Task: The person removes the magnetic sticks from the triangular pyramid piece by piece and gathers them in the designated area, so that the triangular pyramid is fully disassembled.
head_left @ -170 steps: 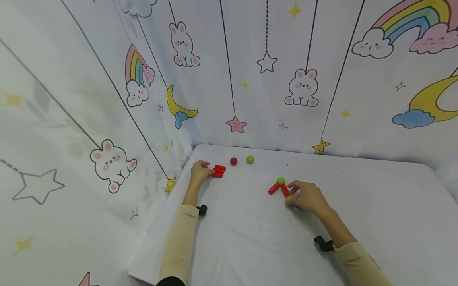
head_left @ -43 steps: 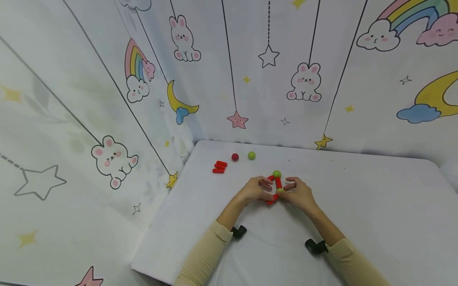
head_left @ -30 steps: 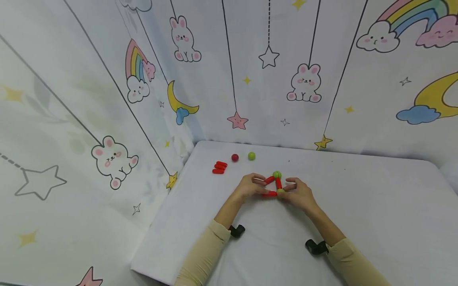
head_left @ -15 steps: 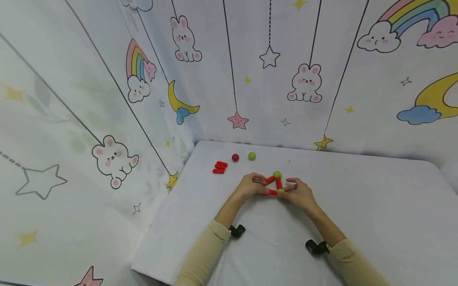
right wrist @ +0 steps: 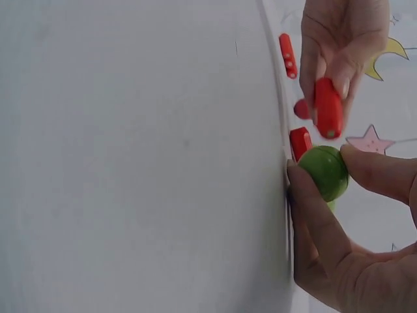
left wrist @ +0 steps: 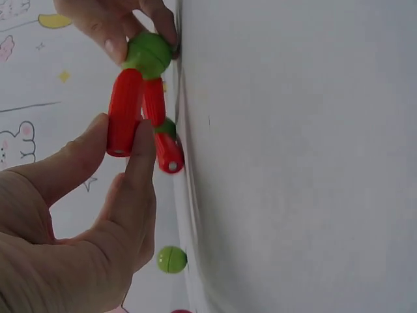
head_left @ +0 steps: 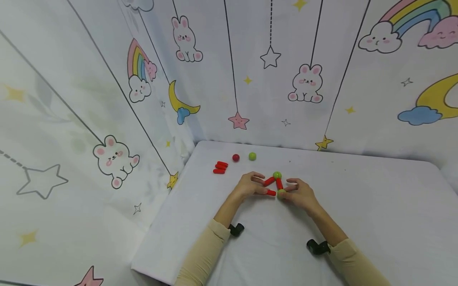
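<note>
Pinching a red rod (head_left: 271, 193) between thumb and fingers, a person's left hand (head_left: 247, 186), in the head view, pointed its long axis toward the green ball (head_left: 281, 194) just to the rod's right, which the right hand (head_left: 302, 195) gripped by its fingertips. From the left wrist, the rod's far end overlapped the ball, hiding any gap. From the right wrist, a slim gap showed between the two, another red rod (right wrist: 300, 142) beside the ball.

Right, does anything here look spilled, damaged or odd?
Nothing stands out: the red rod in the left hand and the green ball in the right hand look undamaged, and the three spare rods lie together.
</note>
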`<state>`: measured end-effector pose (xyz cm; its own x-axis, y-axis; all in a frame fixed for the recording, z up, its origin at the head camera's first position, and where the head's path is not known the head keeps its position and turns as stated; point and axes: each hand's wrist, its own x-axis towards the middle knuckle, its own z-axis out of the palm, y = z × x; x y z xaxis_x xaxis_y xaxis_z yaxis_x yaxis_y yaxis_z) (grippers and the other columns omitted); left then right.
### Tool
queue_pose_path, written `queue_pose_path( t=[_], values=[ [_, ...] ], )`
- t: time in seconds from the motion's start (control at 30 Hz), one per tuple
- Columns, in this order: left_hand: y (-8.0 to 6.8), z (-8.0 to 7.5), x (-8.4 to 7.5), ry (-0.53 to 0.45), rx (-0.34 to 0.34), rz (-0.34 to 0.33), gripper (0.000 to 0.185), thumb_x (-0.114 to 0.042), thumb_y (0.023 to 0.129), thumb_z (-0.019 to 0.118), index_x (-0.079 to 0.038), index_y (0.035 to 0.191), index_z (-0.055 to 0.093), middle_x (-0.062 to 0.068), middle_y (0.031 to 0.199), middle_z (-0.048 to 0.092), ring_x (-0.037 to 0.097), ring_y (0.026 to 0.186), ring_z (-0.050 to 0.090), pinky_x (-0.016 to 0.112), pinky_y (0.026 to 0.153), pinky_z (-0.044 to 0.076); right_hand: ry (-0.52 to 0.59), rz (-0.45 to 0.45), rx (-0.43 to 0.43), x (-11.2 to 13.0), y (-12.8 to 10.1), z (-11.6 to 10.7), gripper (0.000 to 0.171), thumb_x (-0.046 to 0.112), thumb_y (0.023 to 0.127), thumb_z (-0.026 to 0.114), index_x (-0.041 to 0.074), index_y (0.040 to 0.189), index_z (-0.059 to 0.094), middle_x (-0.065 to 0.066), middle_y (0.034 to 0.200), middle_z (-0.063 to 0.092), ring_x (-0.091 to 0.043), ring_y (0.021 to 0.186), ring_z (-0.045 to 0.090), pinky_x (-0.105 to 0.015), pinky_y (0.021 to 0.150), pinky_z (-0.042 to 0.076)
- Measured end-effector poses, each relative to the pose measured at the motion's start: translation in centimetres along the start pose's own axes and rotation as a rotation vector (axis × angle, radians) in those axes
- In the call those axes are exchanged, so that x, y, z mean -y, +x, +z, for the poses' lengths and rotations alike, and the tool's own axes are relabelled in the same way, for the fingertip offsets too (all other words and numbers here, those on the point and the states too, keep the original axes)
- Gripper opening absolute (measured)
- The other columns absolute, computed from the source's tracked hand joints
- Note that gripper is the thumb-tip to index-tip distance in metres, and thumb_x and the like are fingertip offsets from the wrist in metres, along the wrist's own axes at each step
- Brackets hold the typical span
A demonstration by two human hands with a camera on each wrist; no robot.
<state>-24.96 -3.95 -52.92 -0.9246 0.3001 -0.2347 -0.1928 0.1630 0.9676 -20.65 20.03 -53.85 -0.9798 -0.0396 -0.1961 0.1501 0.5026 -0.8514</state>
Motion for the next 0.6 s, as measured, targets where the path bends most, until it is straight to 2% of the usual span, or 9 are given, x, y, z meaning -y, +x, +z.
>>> queue_pose_path(
  t=[0.1,0.33,0.6],
  values=[
    [0.0,-0.9,-0.3,0.018,-0.013,-0.003,0.056,0.000,0.084,0.084,-0.002,0.136,0.063,0.018,0.127,0.068,0.019,0.091,0.072,0.031,0.083,0.062,-0.010,0.003,-0.009,-0.2,0.1,-0.3,0.074,0.029,0.091,0.082,0.002,0.150,0.046,-0.021,0.124,0.070,-0.031,0.102,0.068,-0.035,0.080,0.059],
    [-0.1,-2.8,-0.7,-0.017,0.002,0.014,0.060,-0.004,0.086,0.085,0.001,0.140,0.060,0.021,0.134,0.065,0.021,0.096,0.073,0.034,0.088,0.062,-0.016,0.004,0.006,-0.4,0.2,-0.6,0.075,0.029,0.091,0.083,0.001,0.150,0.046,-0.021,0.124,0.069,-0.031,0.105,0.067,-0.036,0.081,0.058],
    [-0.5,-4.9,-0.9,-0.026,-0.060,0.034,0.056,-0.008,0.087,0.084,0.001,0.138,0.061,0.024,0.133,0.066,0.025,0.098,0.074,0.034,0.090,0.061,-0.017,0.012,0.015,-0.2,0.2,-0.5,0.076,0.031,0.091,0.083,0.001,0.150,0.047,-0.020,0.123,0.070,-0.033,0.107,0.066,-0.037,0.083,0.058]
  ],
)
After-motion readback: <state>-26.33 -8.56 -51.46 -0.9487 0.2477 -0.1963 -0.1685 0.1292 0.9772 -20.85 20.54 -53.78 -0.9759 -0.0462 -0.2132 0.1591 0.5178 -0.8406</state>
